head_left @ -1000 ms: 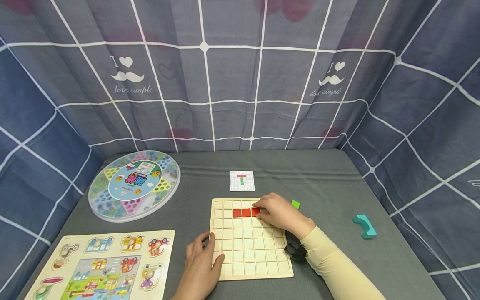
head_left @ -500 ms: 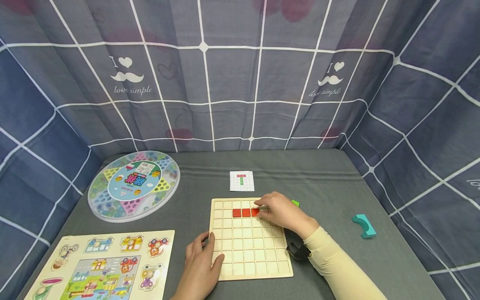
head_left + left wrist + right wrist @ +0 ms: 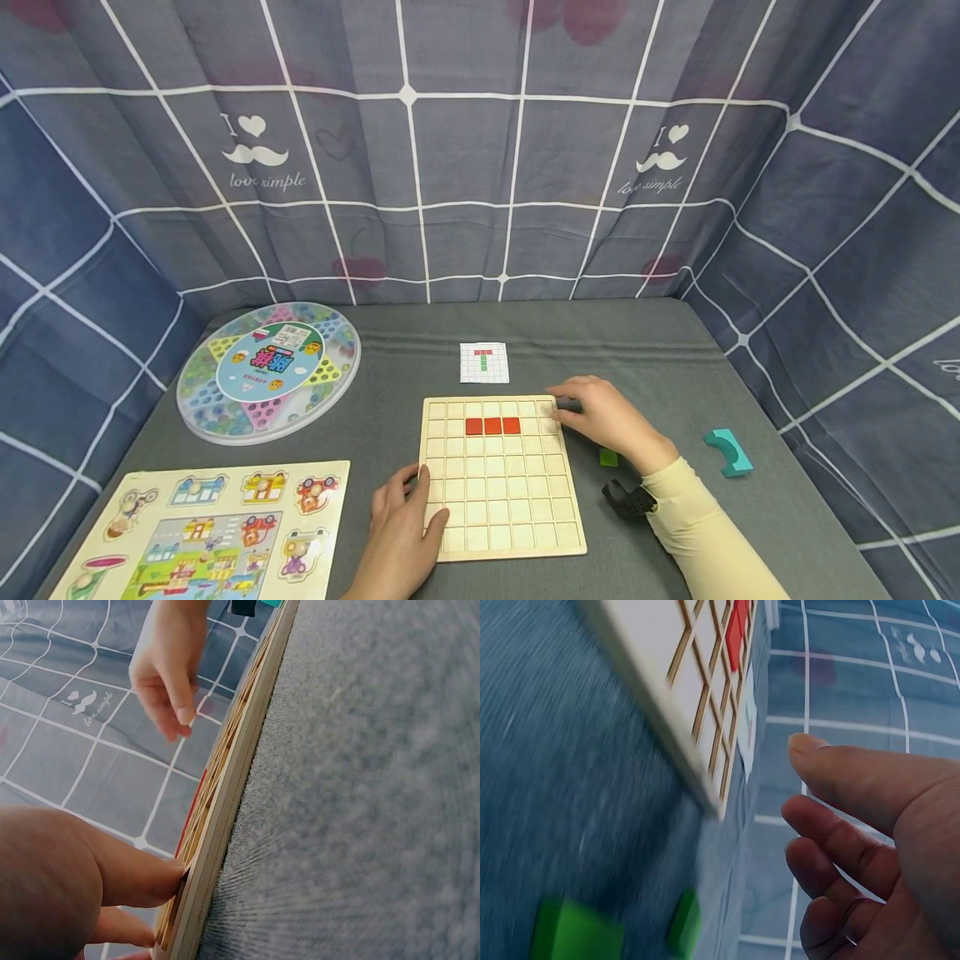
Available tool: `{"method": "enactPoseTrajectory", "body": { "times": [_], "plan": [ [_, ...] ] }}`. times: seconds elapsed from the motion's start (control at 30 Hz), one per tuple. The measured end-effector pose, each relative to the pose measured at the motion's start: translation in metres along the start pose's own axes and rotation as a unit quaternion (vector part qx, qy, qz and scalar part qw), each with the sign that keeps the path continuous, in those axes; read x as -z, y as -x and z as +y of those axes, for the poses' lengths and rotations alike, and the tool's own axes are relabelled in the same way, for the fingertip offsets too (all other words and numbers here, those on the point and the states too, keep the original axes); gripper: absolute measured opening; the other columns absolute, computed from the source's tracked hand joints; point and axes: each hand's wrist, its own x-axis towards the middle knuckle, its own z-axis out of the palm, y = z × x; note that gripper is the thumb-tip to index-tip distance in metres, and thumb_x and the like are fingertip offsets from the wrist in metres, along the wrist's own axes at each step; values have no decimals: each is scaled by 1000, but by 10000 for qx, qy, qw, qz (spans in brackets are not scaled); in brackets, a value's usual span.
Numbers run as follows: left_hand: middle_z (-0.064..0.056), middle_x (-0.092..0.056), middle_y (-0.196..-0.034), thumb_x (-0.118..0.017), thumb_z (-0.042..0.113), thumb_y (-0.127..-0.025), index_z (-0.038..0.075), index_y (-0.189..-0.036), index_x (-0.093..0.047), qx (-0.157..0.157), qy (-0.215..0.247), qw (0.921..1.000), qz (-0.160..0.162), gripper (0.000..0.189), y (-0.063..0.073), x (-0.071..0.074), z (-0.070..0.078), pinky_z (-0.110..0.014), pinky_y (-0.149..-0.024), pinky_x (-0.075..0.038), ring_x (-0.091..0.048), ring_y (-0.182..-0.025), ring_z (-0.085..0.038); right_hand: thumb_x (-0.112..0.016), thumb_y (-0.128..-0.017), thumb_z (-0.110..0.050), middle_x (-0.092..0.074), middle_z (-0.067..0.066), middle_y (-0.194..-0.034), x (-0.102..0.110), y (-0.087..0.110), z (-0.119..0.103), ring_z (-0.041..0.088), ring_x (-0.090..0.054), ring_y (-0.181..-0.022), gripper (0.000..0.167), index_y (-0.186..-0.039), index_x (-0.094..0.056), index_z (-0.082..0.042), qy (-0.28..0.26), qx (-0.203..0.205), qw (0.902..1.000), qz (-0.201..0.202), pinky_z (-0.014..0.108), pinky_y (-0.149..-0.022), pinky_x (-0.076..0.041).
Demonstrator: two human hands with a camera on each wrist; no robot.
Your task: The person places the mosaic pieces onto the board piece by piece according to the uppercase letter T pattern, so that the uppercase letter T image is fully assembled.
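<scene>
A pale wooden grid board lies on the grey cloth, with three red square tiles side by side in its second row from the far edge. My left hand rests at the board's left edge; in the left wrist view its thumb touches the rim. Over the board's far right corner is my right hand, with nothing in its fingers. Just below that hand, a green square tile shows on the cloth. In the right wrist view two green pieces appear, and the right hand's fingers are loosely bent.
A small card printed with a red and green T stands behind the board. A round game box and a picture puzzle board lie to the left. A teal arch block is at the right. Patterned curtains surround the table.
My right hand has let go of the rightmost red tile and moved right, off the row. All three red tiles now show fully. The left hand has stayed in place.
</scene>
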Motion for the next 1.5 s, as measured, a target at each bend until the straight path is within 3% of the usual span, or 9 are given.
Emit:
{"method": "enactPoseTrajectory", "body": {
  "times": [0.17,0.63,1.0,1.5],
  "plan": [
    [-26,-43,-139,-76,14,-86,-10,-135,-54,2,5,10000,-7,58,0,0,0,-56,-91,-39,-40,-118,-41,-78,-87,-21,-70,3,-109,6,13,16,23,-64,-97,37,-121,-72,-8,61,-229,9997,59,43,-84,-51],
    [-26,-43,-139,-76,14,-87,-10,-135,-54,-17,-1,10000,-18,58,1,0,1,-56,-90,-39,-40,-117,-41,-80,-84,-16,-71,5,-105,13,34,50,25,-65,-96,35,-117,-73,-4,352,-491,9982,10,46,-84,-51],
    [-26,-42,-140,-76,14,-87,-11,-135,-54,10,49,10000,-54,59,1,0,0,-56,-90,-40,-39,-118,-41,-78,-86,-18,-70,7,-105,8,32,55,28,-65,-99,34,-117,-73,-4,444,-637,9967,-240,48,-85,-50],
    [-25,-43,-140,-76,15,-87,-10,-135,-54,-20,13,10000,10,58,0,-1,-1,-55,-91,-40,-40,-118,-41,-78,-85,-14,-70,5,-96,6,28,55,19,-63,-84,27,-110,-75,-4,473,-528,9972,-251,40,-74,-51]
  ]
}}
